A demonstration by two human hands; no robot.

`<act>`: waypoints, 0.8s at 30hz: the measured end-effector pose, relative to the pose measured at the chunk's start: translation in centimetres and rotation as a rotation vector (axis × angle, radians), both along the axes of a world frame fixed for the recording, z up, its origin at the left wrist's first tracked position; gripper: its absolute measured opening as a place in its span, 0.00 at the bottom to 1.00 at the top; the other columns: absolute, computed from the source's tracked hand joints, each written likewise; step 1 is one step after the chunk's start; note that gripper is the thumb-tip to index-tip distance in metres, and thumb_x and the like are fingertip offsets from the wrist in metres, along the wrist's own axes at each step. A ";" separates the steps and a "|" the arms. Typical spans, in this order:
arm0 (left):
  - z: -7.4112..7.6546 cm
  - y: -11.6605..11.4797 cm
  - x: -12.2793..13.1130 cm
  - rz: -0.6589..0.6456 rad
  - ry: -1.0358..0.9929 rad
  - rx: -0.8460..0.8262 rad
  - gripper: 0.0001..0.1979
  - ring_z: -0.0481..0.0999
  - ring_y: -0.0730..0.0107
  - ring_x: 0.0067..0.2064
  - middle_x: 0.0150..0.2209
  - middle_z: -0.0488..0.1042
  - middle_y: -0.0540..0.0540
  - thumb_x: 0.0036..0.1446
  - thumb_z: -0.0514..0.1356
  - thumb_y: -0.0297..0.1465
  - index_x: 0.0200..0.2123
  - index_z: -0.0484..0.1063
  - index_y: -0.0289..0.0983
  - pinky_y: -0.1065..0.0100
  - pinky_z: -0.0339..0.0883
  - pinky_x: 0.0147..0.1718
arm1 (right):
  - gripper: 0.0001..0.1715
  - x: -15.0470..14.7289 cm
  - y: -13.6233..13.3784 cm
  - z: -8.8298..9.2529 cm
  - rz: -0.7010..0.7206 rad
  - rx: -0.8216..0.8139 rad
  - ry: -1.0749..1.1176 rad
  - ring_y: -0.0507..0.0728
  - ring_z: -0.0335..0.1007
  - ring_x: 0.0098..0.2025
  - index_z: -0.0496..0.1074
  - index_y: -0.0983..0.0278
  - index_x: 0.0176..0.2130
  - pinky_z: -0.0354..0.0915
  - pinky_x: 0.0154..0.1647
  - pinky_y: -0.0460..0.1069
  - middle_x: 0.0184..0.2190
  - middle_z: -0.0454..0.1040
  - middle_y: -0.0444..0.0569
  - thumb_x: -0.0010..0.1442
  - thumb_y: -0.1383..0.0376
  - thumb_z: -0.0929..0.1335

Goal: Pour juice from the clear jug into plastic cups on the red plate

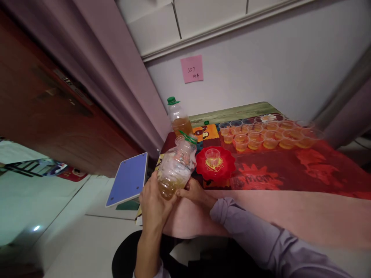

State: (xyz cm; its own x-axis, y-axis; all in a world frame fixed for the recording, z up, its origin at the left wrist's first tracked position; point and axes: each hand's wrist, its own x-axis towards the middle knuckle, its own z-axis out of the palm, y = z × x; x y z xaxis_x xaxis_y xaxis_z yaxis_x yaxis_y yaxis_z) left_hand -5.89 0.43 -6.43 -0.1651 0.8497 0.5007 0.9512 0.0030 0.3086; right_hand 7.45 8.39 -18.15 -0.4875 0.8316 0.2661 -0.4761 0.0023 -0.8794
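Both hands grip a large clear plastic bottle (176,168) that leans to the right, with yellowish liquid low inside it and a green ring at its neck. My left hand (155,202) is wrapped round its left side and base. My right hand (194,192) holds its lower right side, fingers partly hidden behind it. To the right of the bottle, a clear plastic cup (213,157) stands in a red scalloped dish (228,170). Behind the held bottle is a second bottle (182,124), green-capped and partly filled with amber liquid.
Several clear cups (271,139) with yellow-orange liquid stand in rows on the patterned tablecloth (261,170). A small green cap (206,122) lies near the back edge. A blue stool (129,177) stands left of the table, and a pink note (192,68) is on the wall.
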 end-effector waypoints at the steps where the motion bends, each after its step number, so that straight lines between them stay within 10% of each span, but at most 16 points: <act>1: 0.3 -0.2 0.0 0.012 0.044 -0.017 0.51 0.79 0.32 0.60 0.60 0.79 0.30 0.52 0.71 0.55 0.73 0.62 0.39 0.39 0.73 0.57 | 0.47 -0.1 -0.1 0.1 0.043 -0.022 0.030 0.66 0.81 0.57 0.73 0.59 0.62 0.75 0.62 0.62 0.56 0.83 0.53 0.52 0.41 0.82; 24: 4.8 -0.6 3.0 0.054 0.430 -0.218 0.45 0.75 0.34 0.59 0.62 0.76 0.29 0.56 0.71 0.42 0.74 0.60 0.41 0.34 0.62 0.62 | 0.34 -0.9 -3.0 0.9 0.237 -0.318 0.252 0.65 0.78 0.62 0.76 0.54 0.56 0.71 0.69 0.66 0.53 0.83 0.49 0.56 0.47 0.83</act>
State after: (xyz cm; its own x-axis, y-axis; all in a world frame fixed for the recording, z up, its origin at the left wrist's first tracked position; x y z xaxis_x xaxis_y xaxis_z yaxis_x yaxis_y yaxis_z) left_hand -2.91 -0.13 -1.66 -0.0292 0.9384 0.3444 0.9891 0.0768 -0.1254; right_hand 6.55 5.43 -17.24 -0.6263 0.7649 0.1509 -0.6302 -0.3828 -0.6755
